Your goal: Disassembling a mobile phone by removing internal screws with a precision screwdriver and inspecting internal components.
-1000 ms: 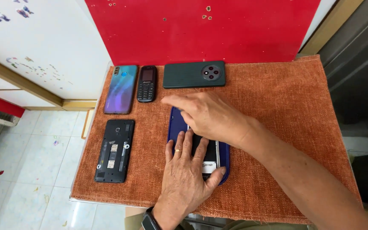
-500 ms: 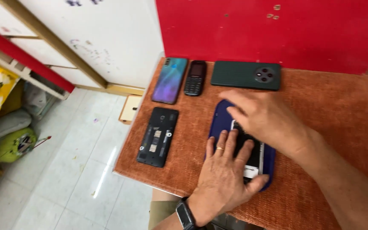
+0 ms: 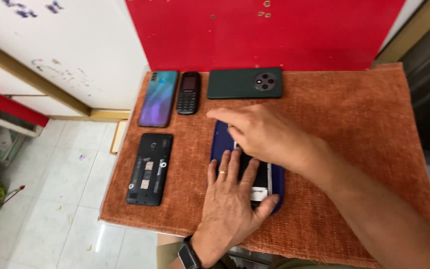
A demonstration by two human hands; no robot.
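Observation:
A dark blue phone lies on the orange cloth, its back open and a black battery showing. My left hand, with a ring and a wrist watch, lies flat on its lower half. My right hand reaches in from the right and presses on its upper half, the forefinger pointing left. Much of the phone is hidden under both hands.
On the cloth stand a blue-purple smartphone, a small black keypad phone, a dark green phone with a round camera and a black phone with its back off. A red panel is behind; the tiled floor lies left.
The view has swung back to the right and closer. Both hands stay on the blue phone; the right hand's fingers have shifted slightly along its top.

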